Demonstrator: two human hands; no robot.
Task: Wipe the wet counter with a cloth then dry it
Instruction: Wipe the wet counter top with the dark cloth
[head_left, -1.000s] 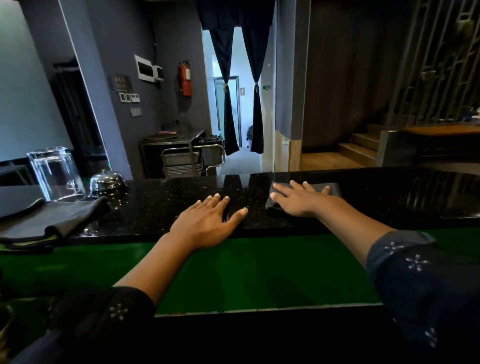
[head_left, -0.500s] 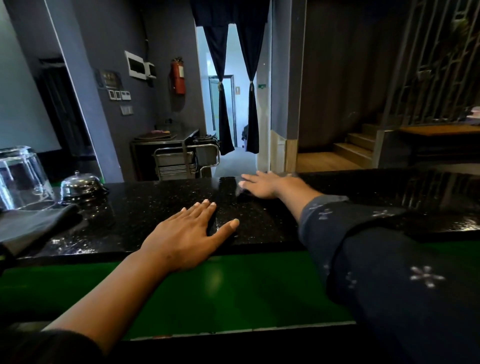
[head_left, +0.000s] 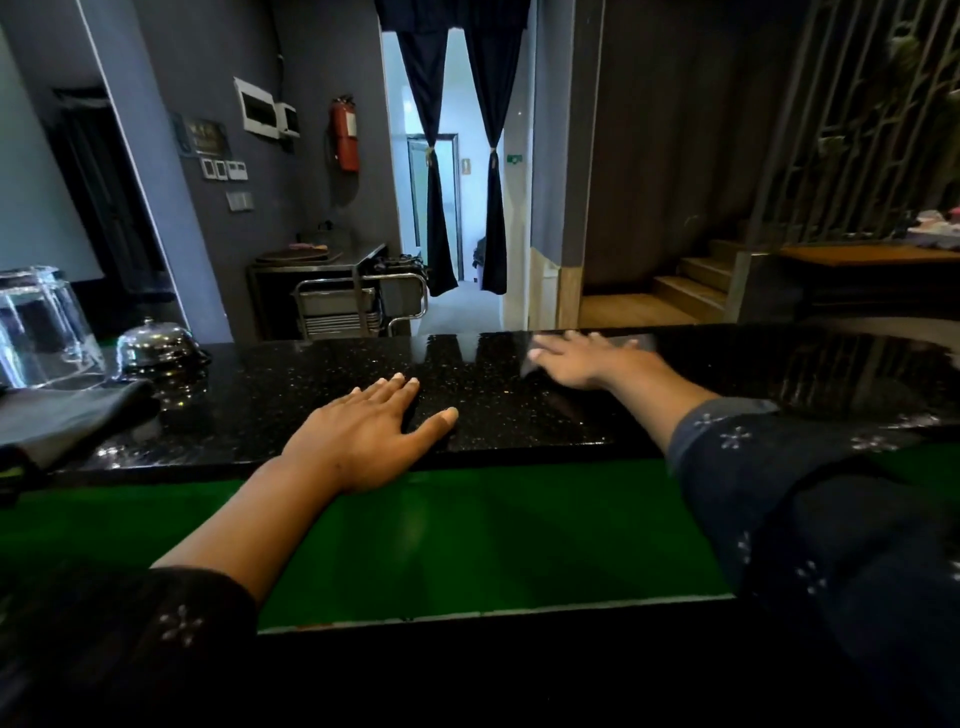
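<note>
Two hands lie on the black speckled counter (head_left: 291, 395): the left hand (head_left: 363, 441) rests flat near its front edge, fingers straight and together, thumb spread, holding nothing, while the right hand (head_left: 582, 358) reaches to the far edge, motion-blurred, fingers extended and pressing flat on a grey cloth (head_left: 626, 342) of which only a blurred strip shows beyond the fingers. At the counter's left end stand an upturned clear glass (head_left: 39, 332) and a chrome service bell (head_left: 156, 345), with a folded dark cloth (head_left: 72, 415) lying just in front of them, well apart from both hands. Water droplets glint beside that cloth. Below the counter runs a green ledge (head_left: 493, 535).
</note>
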